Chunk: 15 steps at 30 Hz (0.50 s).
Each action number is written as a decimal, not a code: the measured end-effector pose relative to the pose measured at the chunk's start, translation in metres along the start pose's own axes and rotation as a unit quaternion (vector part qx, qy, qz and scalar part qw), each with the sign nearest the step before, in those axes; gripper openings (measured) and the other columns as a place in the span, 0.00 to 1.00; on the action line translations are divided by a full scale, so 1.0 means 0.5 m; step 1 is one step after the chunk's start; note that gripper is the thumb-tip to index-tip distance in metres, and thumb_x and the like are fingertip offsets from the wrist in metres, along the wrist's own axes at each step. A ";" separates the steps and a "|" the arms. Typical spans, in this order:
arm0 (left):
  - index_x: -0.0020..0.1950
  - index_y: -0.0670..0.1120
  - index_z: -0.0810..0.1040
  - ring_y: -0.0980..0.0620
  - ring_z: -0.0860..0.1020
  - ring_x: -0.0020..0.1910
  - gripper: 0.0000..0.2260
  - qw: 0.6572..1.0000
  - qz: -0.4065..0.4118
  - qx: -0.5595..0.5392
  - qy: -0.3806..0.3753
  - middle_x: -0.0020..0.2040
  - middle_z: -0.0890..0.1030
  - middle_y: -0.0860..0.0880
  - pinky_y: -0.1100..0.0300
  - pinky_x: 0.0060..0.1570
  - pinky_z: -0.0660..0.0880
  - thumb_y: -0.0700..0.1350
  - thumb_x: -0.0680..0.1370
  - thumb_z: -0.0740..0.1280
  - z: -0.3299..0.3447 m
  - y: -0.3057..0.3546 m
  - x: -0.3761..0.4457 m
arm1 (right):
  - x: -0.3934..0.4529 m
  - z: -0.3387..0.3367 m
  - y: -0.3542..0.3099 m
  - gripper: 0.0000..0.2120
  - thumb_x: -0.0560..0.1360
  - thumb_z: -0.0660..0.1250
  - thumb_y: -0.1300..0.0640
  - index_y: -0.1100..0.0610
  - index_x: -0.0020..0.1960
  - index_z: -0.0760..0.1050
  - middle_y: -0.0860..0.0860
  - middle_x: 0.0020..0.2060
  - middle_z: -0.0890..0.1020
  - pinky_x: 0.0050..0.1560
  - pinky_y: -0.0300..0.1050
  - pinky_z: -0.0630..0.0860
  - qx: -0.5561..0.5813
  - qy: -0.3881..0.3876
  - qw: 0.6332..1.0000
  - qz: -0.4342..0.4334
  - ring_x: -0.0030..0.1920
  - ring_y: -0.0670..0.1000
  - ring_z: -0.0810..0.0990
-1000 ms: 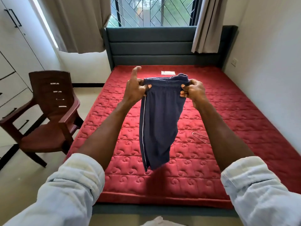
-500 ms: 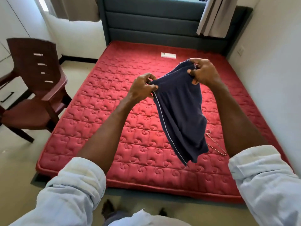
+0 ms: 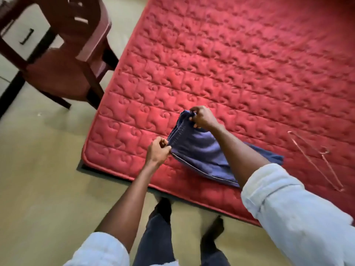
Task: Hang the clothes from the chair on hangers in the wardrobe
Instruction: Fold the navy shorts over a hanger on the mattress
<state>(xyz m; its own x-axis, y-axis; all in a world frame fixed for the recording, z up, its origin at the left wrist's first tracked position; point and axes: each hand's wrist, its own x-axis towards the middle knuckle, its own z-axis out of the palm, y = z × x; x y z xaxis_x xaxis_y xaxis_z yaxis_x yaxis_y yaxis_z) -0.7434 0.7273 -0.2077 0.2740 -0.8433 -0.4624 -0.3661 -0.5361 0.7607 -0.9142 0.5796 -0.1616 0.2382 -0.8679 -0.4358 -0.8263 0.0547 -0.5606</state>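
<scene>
Navy shorts (image 3: 201, 150) with a thin white side stripe lie on the red quilted mattress (image 3: 240, 64), near its front left corner. My left hand (image 3: 158, 151) pinches the near end of the elastic waistband. My right hand (image 3: 201, 117) grips the far end of the same waistband. My right forearm crosses over the shorts and hides part of them. A thin wire hanger (image 3: 317, 160) lies flat on the mattress to the right of the shorts, apart from them. The brown plastic chair (image 3: 63, 54) stands on the floor at the upper left with nothing on its seat.
White drawer fronts (image 3: 21, 31) with a dark handle show behind the chair at the top left. Beige floor (image 3: 48, 179) runs along the mattress's left and front sides. My legs and feet (image 3: 161, 212) stand at the mattress's front edge.
The shorts came down from hanging in the air to lying on the mattress. Both hands lowered with the waistband, and my view tilted down toward the mattress corner and floor.
</scene>
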 end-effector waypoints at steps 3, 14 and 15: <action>0.45 0.45 0.72 0.52 0.74 0.36 0.08 0.999 -0.017 0.028 0.005 0.37 0.76 0.49 0.62 0.36 0.65 0.35 0.74 0.69 -0.041 -0.105 0.067 | 0.093 0.159 -0.017 0.03 0.70 0.68 0.60 0.54 0.39 0.75 0.59 0.38 0.82 0.41 0.51 0.75 -0.008 -0.004 1.000 0.008 0.43 0.60 0.82; 0.52 0.46 0.71 0.36 0.78 0.48 0.08 0.977 -0.158 0.083 0.115 0.48 0.81 0.38 0.48 0.44 0.69 0.39 0.75 0.65 -0.017 -0.314 0.180 | 0.239 0.464 -0.050 0.21 0.75 0.62 0.66 0.62 0.68 0.69 0.64 0.63 0.75 0.60 0.50 0.68 0.038 -0.073 0.997 0.001 0.64 0.63 0.73; 0.53 0.45 0.71 0.35 0.77 0.49 0.09 0.973 -0.154 0.102 0.137 0.50 0.80 0.38 0.48 0.44 0.69 0.39 0.73 0.65 -0.004 -0.303 0.179 | 0.229 0.475 -0.044 0.26 0.73 0.61 0.68 0.63 0.72 0.65 0.64 0.68 0.70 0.65 0.49 0.66 0.055 -0.064 0.996 -0.006 0.68 0.62 0.70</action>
<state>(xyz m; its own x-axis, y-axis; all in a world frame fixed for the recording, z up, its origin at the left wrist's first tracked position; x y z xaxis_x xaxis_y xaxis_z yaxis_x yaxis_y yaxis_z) -0.6618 0.7332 -0.3632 0.6148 -0.6145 -0.4944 -0.3903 -0.7818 0.4863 -0.7474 0.5963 -0.3664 0.3168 -0.7986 -0.5117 -0.7638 0.1050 -0.6369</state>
